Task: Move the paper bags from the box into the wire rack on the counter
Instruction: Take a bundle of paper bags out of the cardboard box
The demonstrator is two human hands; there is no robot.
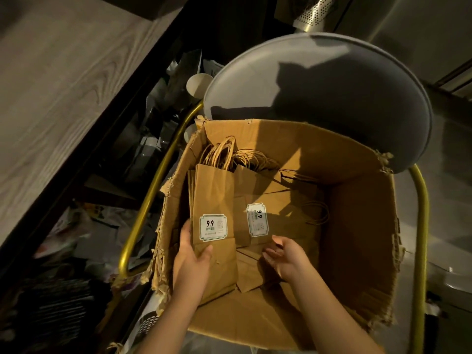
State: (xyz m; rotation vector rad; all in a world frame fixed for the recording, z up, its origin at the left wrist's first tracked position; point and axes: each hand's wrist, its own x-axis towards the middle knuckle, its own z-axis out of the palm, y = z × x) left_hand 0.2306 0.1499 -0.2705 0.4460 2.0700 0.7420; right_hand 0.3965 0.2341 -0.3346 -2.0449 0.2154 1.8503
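Observation:
An open, torn cardboard box (357, 226) sits on a chair seat. Inside it lie flat brown paper bags with twine handles and white "9.9" stickers. My left hand (190, 261) grips the bottom end of a stack of paper bags (213, 195) standing at the box's left side, thumb on the front face and fingers behind. More paper bags (278, 200) lie flat in the middle of the box. My right hand (286, 259) hovers open above these, fingers loosely bent and holding nothing. No wire rack is in view.
The box rests on a grey round-backed chair (319, 80) with a gold metal frame (153, 190). A wood-grain counter (56, 98) runs along the left, with cluttered dark shelves (107, 226) of bags and paper cups (198, 84) under it. A perforated metal object (311, 14) sits at top.

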